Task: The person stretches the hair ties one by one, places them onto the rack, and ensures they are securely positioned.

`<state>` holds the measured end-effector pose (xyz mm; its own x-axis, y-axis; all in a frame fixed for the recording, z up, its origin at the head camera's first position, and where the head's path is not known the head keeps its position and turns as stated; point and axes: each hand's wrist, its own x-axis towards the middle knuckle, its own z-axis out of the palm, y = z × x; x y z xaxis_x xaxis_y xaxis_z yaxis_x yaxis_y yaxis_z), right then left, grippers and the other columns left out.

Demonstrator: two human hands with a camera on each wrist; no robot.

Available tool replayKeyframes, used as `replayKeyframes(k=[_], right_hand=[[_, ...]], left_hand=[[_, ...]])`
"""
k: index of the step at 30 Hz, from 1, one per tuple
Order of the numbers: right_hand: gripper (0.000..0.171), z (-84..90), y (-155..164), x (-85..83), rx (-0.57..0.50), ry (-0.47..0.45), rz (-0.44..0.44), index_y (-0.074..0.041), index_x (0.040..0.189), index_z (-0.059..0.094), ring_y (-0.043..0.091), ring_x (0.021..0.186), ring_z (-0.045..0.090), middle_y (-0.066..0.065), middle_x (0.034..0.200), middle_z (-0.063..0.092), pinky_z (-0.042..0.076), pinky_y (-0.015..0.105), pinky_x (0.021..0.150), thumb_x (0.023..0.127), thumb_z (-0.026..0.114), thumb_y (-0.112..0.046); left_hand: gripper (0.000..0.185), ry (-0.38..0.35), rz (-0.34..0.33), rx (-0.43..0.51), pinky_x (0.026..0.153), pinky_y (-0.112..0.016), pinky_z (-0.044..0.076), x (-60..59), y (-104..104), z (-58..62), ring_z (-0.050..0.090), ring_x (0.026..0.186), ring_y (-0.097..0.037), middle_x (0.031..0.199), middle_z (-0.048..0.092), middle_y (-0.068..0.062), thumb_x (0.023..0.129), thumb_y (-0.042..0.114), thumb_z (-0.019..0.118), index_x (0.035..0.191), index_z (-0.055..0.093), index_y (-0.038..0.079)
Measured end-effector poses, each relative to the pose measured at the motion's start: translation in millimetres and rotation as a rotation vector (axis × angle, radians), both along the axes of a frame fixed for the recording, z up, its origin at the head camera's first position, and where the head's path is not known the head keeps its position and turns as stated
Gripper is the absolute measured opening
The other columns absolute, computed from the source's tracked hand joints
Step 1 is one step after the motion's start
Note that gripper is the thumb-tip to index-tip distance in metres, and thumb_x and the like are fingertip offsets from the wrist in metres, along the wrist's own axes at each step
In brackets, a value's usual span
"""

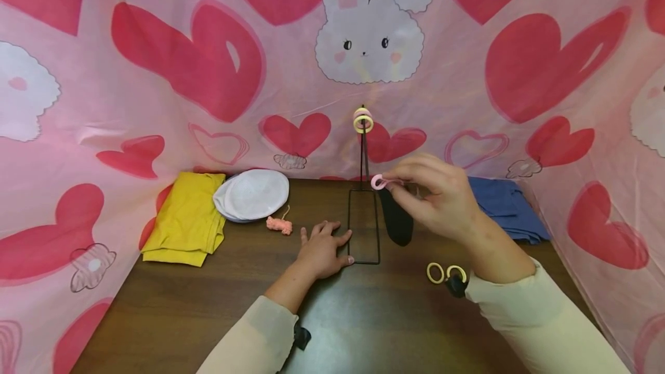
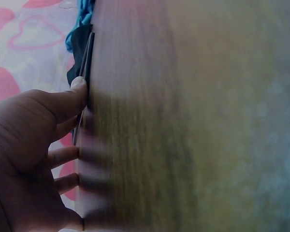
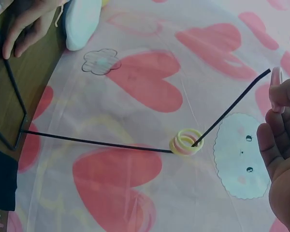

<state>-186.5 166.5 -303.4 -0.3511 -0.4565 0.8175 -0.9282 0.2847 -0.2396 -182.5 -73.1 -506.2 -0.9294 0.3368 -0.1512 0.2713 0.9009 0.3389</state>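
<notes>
In the head view, my right hand [image 1: 436, 195] pinches a small pink ring [image 1: 377, 182] between thumb and fingers. From the right wrist, that pink ring [image 3: 276, 87] appears close beside the free tip of a black wire stand [image 3: 237, 104]. Yellow and pink rings [image 3: 186, 141] hang together at the bend of its arm. My left hand [image 1: 322, 250] lies on the table with fingers spread, touching the long side of the stand's rectangular base [image 1: 378, 229]. Up close in the left wrist view, the left thumb [image 2: 78, 89] rests against the dark wire.
Two yellow rings [image 1: 435, 273] lie at the right, near the right cuff. A black flat item [image 1: 397, 221] is beside the base. A yellow folded cloth [image 1: 187, 218], a white cap-like item [image 1: 257, 194], a coral yarn bundle [image 1: 279, 224] and blue cloth [image 1: 506, 209] line the back.
</notes>
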Motion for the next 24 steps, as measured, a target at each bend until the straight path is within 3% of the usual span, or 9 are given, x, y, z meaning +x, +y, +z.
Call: replayKeyframes(k=[16, 24], right_hand=[[0.026, -6.1, -8.7, -10.6, 0.03, 0.004, -0.069, -0.009, 0.105, 0.081, 0.018, 0.092, 0.066, 0.004, 0.101, 0.075, 0.054, 0.016, 0.082, 0.082, 0.077, 0.003], [0.021, -12.9, -7.8, -29.5, -0.009, -0.043, -0.146, -0.01, 0.1, 0.082, 0.018, 0.085, 0.067, 0.004, 0.097, 0.075, 0.049, 0.013, 0.087, 0.083, 0.08, 0.002]], left_hand=[[0.069, 0.012, 0.002, -0.011, 0.115, -0.077, 0.013, 0.4, -0.6, 1.7, 0.026, 0.153, -0.035, 0.164, 0.037, -0.002, 0.092, 0.06, 0.07, 0.154, 0.051, 0.036], [0.069, 0.0, 0.002, -0.008, 0.116, -0.076, 0.011, 0.4, -0.2, 1.1, 0.024, 0.154, -0.035, 0.165, 0.036, -0.001, 0.092, 0.059, 0.07, 0.155, 0.051, 0.036]])
